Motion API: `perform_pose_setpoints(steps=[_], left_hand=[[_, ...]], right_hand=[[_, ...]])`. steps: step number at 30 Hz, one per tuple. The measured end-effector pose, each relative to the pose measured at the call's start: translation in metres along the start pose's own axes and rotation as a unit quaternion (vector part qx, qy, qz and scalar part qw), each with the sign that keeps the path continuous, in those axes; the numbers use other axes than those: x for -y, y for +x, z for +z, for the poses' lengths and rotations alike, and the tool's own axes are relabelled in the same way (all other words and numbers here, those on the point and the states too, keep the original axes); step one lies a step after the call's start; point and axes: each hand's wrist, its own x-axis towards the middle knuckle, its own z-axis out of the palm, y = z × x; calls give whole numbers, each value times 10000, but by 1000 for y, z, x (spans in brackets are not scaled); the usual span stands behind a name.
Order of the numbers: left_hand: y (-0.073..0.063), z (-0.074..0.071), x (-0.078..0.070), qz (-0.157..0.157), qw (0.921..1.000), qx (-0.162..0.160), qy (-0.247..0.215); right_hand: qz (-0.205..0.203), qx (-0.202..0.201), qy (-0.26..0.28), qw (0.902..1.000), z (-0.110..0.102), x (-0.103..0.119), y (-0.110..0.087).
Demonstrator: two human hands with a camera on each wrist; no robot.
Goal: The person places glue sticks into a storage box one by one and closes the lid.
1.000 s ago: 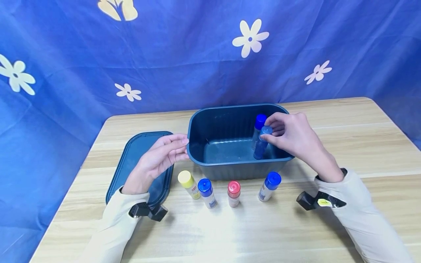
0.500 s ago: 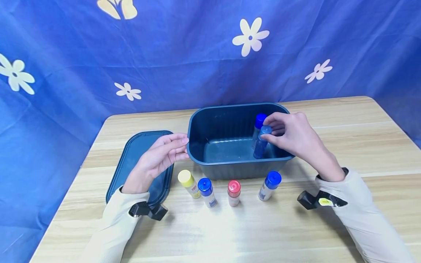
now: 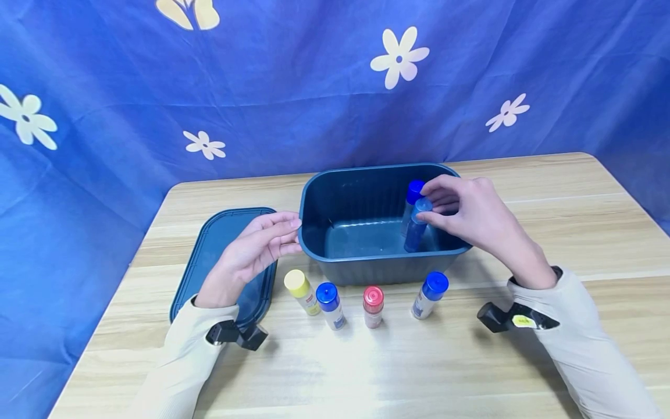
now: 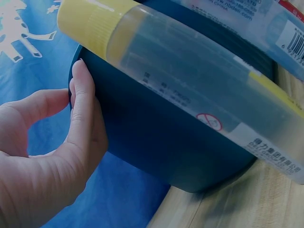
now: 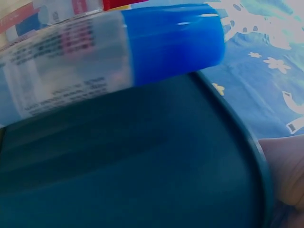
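My right hand (image 3: pixel 466 212) reaches over the right end of the dark blue plastic bin (image 3: pixel 384 270) and pinches the top of a blue-capped glue bottle (image 3: pixel 415 235) standing inside. Right behind it stands another glue bottle with a darker blue cap (image 3: pixel 415 191). My left hand (image 3: pixel 259 250) touches the bin's left rim, fingers extended along the outer wall. The left wrist view shows its fingertips against the bin's rim, with a yellow-capped glue bottle (image 4: pixel 180 76) close in front. In the right wrist view, a blue-capped bottle (image 5: pixel 175 45) and the bin wall hide most of my right hand.
In front of the bin stand the yellow-capped bottle, a blue-capped one (image 3: pixel 330 305), a red-capped one (image 3: pixel 373 307) and another blue-capped one (image 3: pixel 429 295). The bin's lid (image 3: pixel 222 233) lies left, partly under my left arm. A blue flowered cloth (image 3: pixel 314 87) hangs behind the table.
My right hand and forearm have shifted very slightly to the right. The left hand and the bottles stay where they were.
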Motion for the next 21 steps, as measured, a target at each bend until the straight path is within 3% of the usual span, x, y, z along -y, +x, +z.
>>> perform_pose_setpoints(steps=[5,11,16,21], left_hand=[[0,-1,1,41,10000,7,0],[1,-2,3,50,9999,104,-48],[0,-3,0,69,9999,46,131],[1,-2,-2,1,9997,63,239]], right_hand=[[88,-263,203,9994,-10,5,-4],[-347,-718,363,9962,-19,13,-16],[-755,-486,274,9956,-28,23,-32],[-772,-160,201,9967,-33,29,-55]])
